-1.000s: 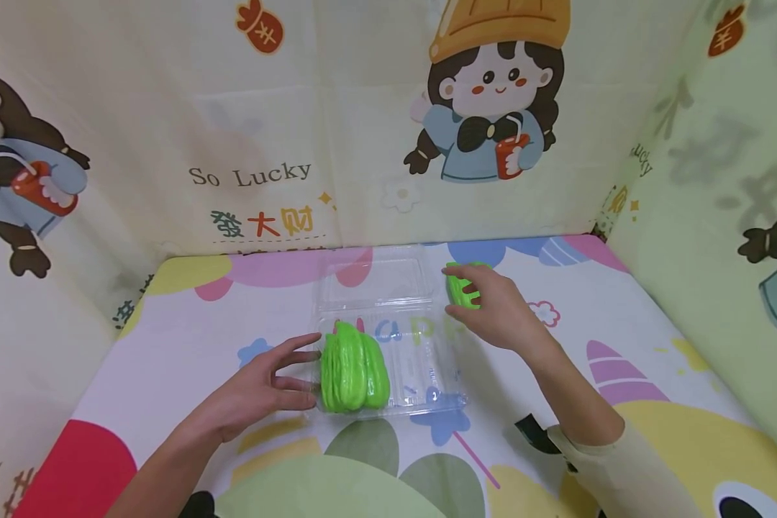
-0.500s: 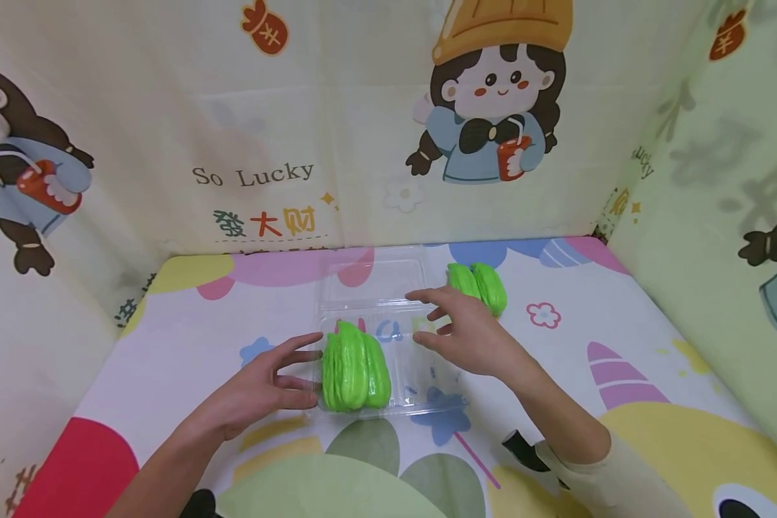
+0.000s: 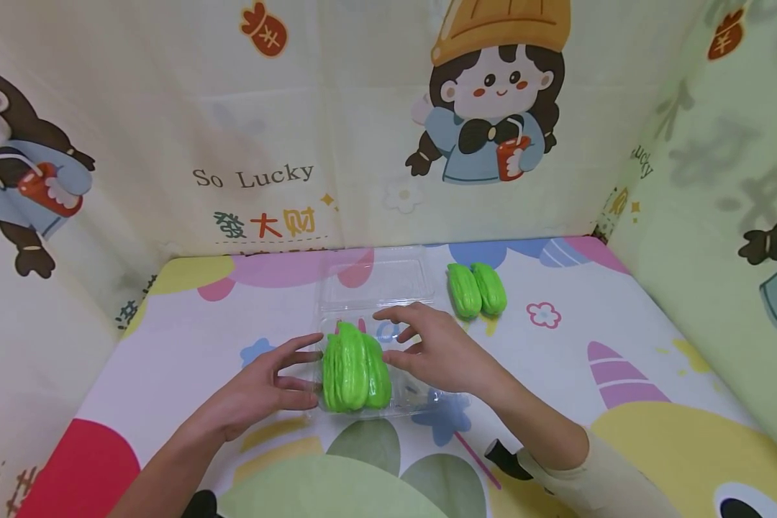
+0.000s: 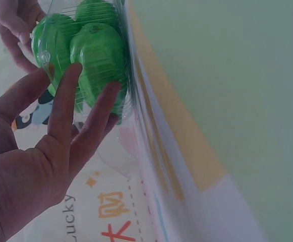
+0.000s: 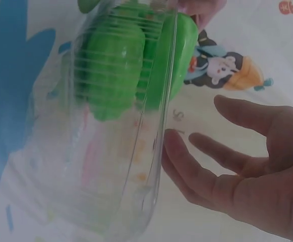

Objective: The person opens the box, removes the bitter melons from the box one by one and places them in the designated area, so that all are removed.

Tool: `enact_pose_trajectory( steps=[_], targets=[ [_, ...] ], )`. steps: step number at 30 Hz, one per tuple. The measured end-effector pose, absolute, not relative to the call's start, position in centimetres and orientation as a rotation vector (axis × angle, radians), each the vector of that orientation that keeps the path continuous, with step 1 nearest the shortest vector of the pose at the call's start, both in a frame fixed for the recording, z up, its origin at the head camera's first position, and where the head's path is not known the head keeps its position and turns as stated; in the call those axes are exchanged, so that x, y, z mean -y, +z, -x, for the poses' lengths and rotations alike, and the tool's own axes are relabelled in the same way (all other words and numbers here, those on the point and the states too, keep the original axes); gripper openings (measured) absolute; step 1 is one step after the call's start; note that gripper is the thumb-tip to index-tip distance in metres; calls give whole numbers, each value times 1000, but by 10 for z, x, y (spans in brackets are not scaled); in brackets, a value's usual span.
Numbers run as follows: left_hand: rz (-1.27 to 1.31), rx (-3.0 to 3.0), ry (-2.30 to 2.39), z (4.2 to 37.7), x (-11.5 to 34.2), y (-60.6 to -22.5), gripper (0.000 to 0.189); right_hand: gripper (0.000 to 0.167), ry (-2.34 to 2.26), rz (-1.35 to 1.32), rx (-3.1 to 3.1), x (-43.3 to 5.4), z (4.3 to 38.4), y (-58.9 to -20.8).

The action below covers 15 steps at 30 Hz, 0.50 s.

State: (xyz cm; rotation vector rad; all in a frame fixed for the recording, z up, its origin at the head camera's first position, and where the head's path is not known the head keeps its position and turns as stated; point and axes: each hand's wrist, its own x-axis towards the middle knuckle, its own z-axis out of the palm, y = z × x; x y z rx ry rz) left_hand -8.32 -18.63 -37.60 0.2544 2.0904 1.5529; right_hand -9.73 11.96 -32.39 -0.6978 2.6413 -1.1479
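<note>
A clear plastic clamshell box (image 3: 320, 324) lies with its lid (image 3: 375, 282) folded back. Several shiny green peppers (image 3: 352, 370) are grouped in the left part of the box, some stacked on others. My left hand (image 3: 259, 396) rests at the box's left side, fingers spread; in the left wrist view its fingertips (image 4: 74, 70) lie against the clear wall. Over the box's right half hovers my right hand (image 3: 437, 349), with loosely bent fingers and nothing between them. In the right wrist view its fingertips (image 5: 172, 137) are right by the box rim.
Two more green peppers (image 3: 477, 290) lie side by side on the patterned tablecloth (image 3: 557, 374), behind and right of the box. A printed cloth (image 3: 362, 129) rises behind the table and at both sides.
My right hand has moved from the two peppers at the back right, left and toward me over the box. Those two peppers stay put and now show fully. My left hand has hardly moved.
</note>
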Motion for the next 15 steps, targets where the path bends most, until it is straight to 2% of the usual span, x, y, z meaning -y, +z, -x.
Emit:
enact_pose_trajectory(
  steps=[15],
  targets=[
    [-287, -2082, 1572, 82, 187, -376, 90, 61, -1117, 669, -2591, -93, 92, -332]
  ],
)
